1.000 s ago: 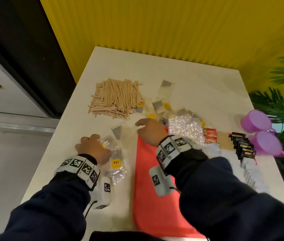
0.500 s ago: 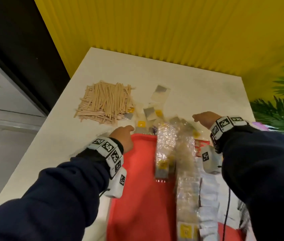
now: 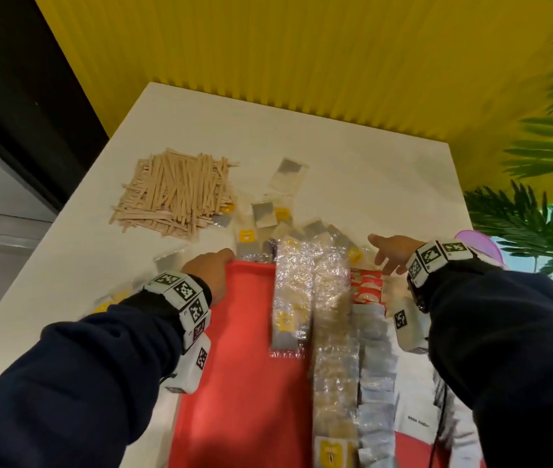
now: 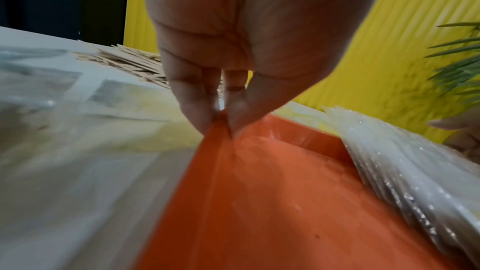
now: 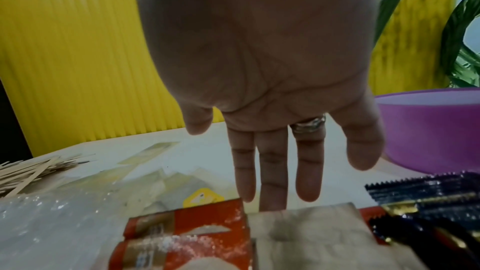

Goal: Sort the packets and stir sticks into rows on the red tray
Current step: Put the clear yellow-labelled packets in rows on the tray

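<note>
Left hand (image 4: 249, 52) pinching red tray (image 4: 272, 192) corner

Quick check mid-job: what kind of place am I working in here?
Probably a café or office coffee corner, though that is a guess. A white table holds a heap of wooden stir sticks, tea-bag packets and a red tray, set against a ribbed yellow wall.

The tray (image 3: 234, 366) lies on the desk (image 3: 353, 157) at its near edge. Rows of packets (image 3: 332, 332) run along the tray's right half. Behind the tray, loose tea-bag packets (image 3: 265, 214) are scattered, with the stir-stick pile (image 3: 175, 192) to their left. A bowl (image 5: 431, 130) stands far right.
</note>
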A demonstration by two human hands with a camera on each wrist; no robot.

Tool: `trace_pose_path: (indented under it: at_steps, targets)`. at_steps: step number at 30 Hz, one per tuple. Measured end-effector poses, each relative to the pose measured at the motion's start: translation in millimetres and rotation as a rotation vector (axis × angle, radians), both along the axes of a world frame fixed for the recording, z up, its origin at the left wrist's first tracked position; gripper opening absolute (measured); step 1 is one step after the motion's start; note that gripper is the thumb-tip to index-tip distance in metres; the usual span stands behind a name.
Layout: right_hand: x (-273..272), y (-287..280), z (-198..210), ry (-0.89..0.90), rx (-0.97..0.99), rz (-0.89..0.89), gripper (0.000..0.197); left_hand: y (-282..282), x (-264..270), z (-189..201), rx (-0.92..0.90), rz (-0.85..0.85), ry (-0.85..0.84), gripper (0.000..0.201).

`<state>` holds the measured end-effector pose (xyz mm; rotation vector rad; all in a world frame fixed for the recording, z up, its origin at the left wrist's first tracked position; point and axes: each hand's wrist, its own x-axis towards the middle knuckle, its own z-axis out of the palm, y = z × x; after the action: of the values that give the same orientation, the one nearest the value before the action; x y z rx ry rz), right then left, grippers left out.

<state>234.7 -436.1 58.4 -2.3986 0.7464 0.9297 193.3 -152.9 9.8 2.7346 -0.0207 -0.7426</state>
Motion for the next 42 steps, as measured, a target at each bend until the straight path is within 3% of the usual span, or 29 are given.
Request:
trace_pose_path:
  at_steps: [7,14,26,30,33,38,42]
  targets:
    - [-8,3,-6,0.028,0.019,0.041,0.05,4,-22,-5,-0.055,0.03,0.011,0.054]
    - [-24,3,-23,0.085,-0.033,0.099,0.063,10,-41,-9,-0.07,0.002,0.036,0.058]
    - [-44,-8,-35,0.131,-0.018,0.066,0.061,7,-52,-14,-0.064,-0.074,0.056,0.057]
    - [-34,-7,-27,-0.024,-0.015,0.039,0.048,5,-40,-9,-0.066,-0.049,0.046,0.059]
    - [-21,4,-15,-0.123,-0.072,0.12,0.05,0,-20,2,-0.112,0.021,-0.001,0.054]
    - [7,24,-19,-0.112,0.022,0.123,0.047,-16,26,16,-0.171,0.089,-0.028,0.049]
    - [24,37,-34,-0.066,-0.037,0.216,0.064,-36,48,22,-0.111,0.116,0.056,0.052]
